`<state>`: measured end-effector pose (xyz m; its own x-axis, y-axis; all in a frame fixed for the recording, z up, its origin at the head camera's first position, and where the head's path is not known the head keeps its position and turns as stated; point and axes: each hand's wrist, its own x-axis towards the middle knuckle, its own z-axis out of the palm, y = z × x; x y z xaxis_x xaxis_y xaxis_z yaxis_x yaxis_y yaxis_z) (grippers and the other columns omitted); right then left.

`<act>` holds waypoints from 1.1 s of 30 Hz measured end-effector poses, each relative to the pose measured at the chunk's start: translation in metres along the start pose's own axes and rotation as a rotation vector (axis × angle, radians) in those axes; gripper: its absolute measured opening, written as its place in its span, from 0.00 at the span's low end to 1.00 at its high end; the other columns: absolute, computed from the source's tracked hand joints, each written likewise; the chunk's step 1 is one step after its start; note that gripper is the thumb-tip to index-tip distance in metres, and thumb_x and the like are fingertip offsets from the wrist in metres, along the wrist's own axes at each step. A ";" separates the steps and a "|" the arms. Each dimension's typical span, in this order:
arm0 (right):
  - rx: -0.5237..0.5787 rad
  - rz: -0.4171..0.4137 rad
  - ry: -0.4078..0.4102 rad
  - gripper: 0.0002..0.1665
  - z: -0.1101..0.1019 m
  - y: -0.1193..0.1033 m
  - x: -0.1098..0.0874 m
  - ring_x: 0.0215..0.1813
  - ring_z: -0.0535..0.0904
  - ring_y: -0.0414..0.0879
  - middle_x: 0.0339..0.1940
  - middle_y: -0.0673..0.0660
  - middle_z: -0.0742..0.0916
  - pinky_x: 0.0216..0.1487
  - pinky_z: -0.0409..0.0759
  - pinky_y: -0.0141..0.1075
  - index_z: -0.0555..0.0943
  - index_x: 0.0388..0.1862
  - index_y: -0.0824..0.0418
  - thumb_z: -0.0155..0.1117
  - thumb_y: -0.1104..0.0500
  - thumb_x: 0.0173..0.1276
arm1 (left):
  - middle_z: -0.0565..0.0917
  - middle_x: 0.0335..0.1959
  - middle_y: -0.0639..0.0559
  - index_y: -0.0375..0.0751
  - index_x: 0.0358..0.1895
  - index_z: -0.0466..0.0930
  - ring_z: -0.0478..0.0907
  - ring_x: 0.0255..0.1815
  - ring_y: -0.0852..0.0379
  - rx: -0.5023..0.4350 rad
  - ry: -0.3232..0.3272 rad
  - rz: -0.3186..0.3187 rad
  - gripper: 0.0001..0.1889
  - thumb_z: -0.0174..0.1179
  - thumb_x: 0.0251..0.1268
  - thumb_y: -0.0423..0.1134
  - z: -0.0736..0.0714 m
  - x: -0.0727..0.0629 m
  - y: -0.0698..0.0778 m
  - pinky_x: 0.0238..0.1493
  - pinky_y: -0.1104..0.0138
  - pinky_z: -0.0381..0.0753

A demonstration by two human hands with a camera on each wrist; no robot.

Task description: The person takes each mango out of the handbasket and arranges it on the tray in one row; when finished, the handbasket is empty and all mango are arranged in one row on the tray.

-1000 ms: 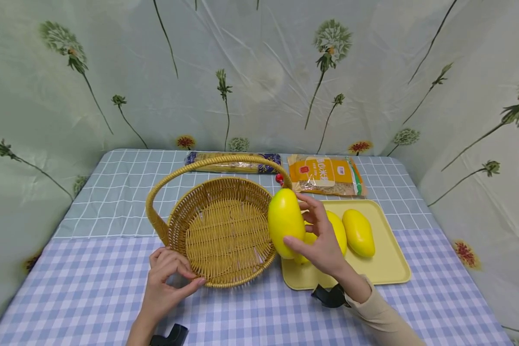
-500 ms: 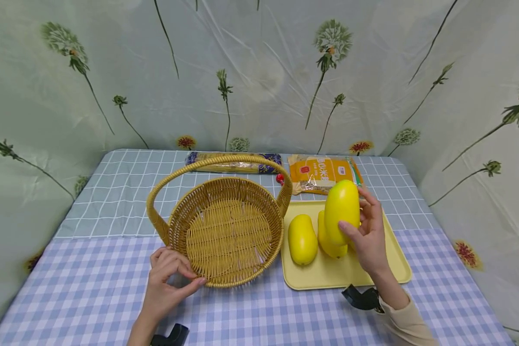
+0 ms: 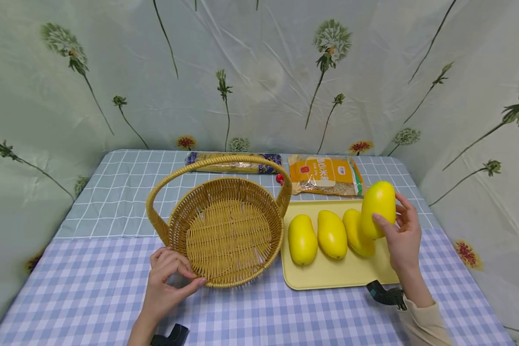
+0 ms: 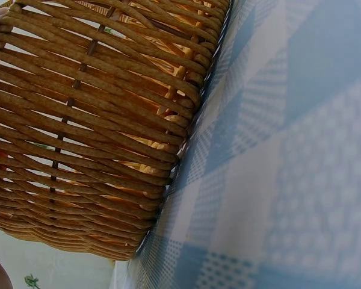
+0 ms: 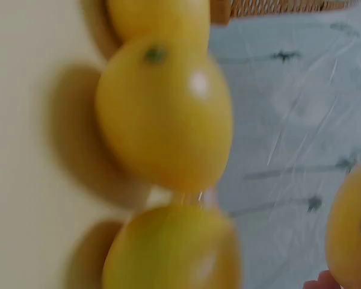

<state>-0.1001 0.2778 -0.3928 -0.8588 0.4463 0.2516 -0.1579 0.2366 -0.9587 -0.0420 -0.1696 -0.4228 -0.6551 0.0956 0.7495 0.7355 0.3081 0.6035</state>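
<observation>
My right hand (image 3: 403, 235) holds a yellow mango (image 3: 378, 209) between thumb and fingers, raised over the right part of a pale yellow tray (image 3: 315, 281). Three more mangoes lie in a row on that tray: a left one (image 3: 302, 240), a middle one (image 3: 332, 234) and a right one (image 3: 358, 235), partly covered by the held mango. The right wrist view shows the held mango (image 5: 352, 226) at its right edge, apart from those on the tray. With thumb and fingers, my left hand (image 3: 166, 278) pinches the near-left rim of a round wicker basket (image 3: 229, 235) that has a tall arched handle.
Behind the basket lies a long packet of noodles or pasta (image 3: 229, 163). An orange grain bag (image 3: 326, 175) sits behind the tray, with a small red object (image 3: 279, 178) beside it. Checked cloth (image 3: 251, 317) covers the table, and a flowered curtain (image 3: 268, 72) hangs behind.
From beside the basket's right rim, my right hand has carried the mango rightward across the tray to its right side, uncovering the mangoes on the left. The left hand and basket stay put.
</observation>
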 end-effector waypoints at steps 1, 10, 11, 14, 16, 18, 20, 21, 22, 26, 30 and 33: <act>-0.037 0.004 0.010 0.35 -0.004 0.004 0.002 0.43 0.71 0.44 0.46 0.50 0.74 0.40 0.71 0.22 0.70 0.67 0.53 0.65 0.70 0.61 | 0.76 0.23 0.55 0.44 0.19 0.76 0.69 0.30 0.58 0.001 0.000 -0.001 0.17 0.71 0.52 0.50 0.000 0.000 0.000 0.57 0.59 0.49; -0.276 0.065 0.017 0.35 -0.028 0.028 0.014 0.43 0.68 0.36 0.41 0.43 0.75 0.37 0.63 0.26 0.69 0.68 0.51 0.67 0.60 0.62 | 0.76 0.23 0.55 0.44 0.19 0.76 0.69 0.31 0.58 -0.003 0.003 0.002 0.17 0.71 0.52 0.49 0.001 -0.001 -0.001 0.57 0.59 0.49; -0.292 0.072 0.009 0.35 -0.030 0.030 0.015 0.42 0.68 0.37 0.41 0.43 0.75 0.37 0.63 0.26 0.69 0.68 0.52 0.68 0.60 0.62 | 0.76 0.23 0.55 0.44 0.19 0.76 0.69 0.31 0.58 -0.001 0.002 0.001 0.17 0.71 0.52 0.50 0.000 -0.001 -0.001 0.57 0.59 0.49; -0.355 0.103 -0.030 0.37 -0.034 0.034 0.015 0.40 0.67 0.38 0.42 0.44 0.74 0.36 0.64 0.26 0.67 0.70 0.53 0.67 0.57 0.62 | 0.76 0.23 0.55 0.44 0.18 0.76 0.69 0.31 0.58 0.002 0.002 -0.001 0.17 0.70 0.52 0.50 0.000 -0.001 -0.001 0.57 0.59 0.48; -0.390 0.124 -0.060 0.38 -0.036 0.037 0.015 0.40 0.66 0.39 0.44 0.46 0.73 0.35 0.65 0.27 0.65 0.71 0.53 0.67 0.55 0.63 | 0.76 0.23 0.55 0.44 0.18 0.76 0.69 0.31 0.58 0.002 0.003 0.000 0.17 0.70 0.52 0.50 0.000 -0.001 -0.001 0.57 0.59 0.48; -0.425 0.141 -0.096 0.39 -0.039 0.039 0.015 0.40 0.65 0.42 0.48 0.50 0.73 0.35 0.66 0.28 0.64 0.72 0.53 0.66 0.52 0.64 | 0.76 0.23 0.55 0.45 0.18 0.76 0.69 0.31 0.58 0.002 0.003 0.001 0.17 0.71 0.52 0.50 0.000 -0.001 -0.001 0.57 0.59 0.49; -0.444 0.156 -0.126 0.40 -0.041 0.041 0.015 0.42 0.64 0.44 0.52 0.56 0.73 0.36 0.66 0.30 0.62 0.72 0.55 0.65 0.50 0.64 | 0.76 0.23 0.55 0.45 0.18 0.76 0.69 0.31 0.58 0.002 0.004 0.002 0.17 0.71 0.52 0.50 0.000 -0.001 -0.001 0.57 0.59 0.49; -0.452 0.163 -0.139 0.40 -0.042 0.042 0.015 0.43 0.64 0.45 0.53 0.59 0.73 0.36 0.65 0.31 0.61 0.73 0.55 0.65 0.49 0.65 | 0.76 0.23 0.55 0.45 0.18 0.76 0.69 0.31 0.58 0.003 0.004 0.002 0.17 0.70 0.52 0.50 0.000 -0.001 -0.001 0.57 0.58 0.49; -0.458 0.170 -0.153 0.41 -0.043 0.043 0.015 0.44 0.63 0.47 0.55 0.62 0.72 0.37 0.65 0.32 0.61 0.73 0.56 0.64 0.48 0.65 | 0.76 0.23 0.55 0.45 0.18 0.76 0.69 0.31 0.58 0.004 0.004 0.002 0.17 0.70 0.52 0.50 0.000 -0.001 -0.001 0.57 0.58 0.49; -0.487 0.192 -0.201 0.42 -0.045 0.045 0.015 0.47 0.62 0.50 0.59 0.67 0.70 0.39 0.64 0.36 0.58 0.74 0.58 0.62 0.46 0.66 | 0.76 0.23 0.55 0.45 0.18 0.76 0.69 0.31 0.58 0.001 0.003 0.002 0.17 0.71 0.52 0.50 0.000 -0.001 -0.001 0.57 0.58 0.48; -0.504 0.207 -0.237 0.43 -0.047 0.046 0.016 0.49 0.63 0.52 0.59 0.69 0.69 0.38 0.64 0.36 0.57 0.75 0.58 0.61 0.45 0.67 | 0.76 0.23 0.55 0.45 0.19 0.76 0.69 0.31 0.58 -0.002 0.002 0.001 0.17 0.71 0.52 0.50 0.000 -0.001 -0.001 0.57 0.58 0.48; -0.520 0.210 -0.262 0.44 -0.048 0.047 0.016 0.50 0.63 0.54 0.60 0.70 0.69 0.39 0.64 0.36 0.56 0.75 0.60 0.60 0.44 0.67 | 0.76 0.23 0.55 0.45 0.19 0.76 0.69 0.31 0.58 -0.002 0.003 0.002 0.17 0.71 0.52 0.50 0.000 -0.001 -0.001 0.57 0.58 0.48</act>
<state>-0.0980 0.3378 -0.4275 -0.9473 0.3178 -0.0398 0.2293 0.5860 -0.7772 -0.0422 -0.1702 -0.4246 -0.6530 0.0936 0.7516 0.7372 0.3063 0.6023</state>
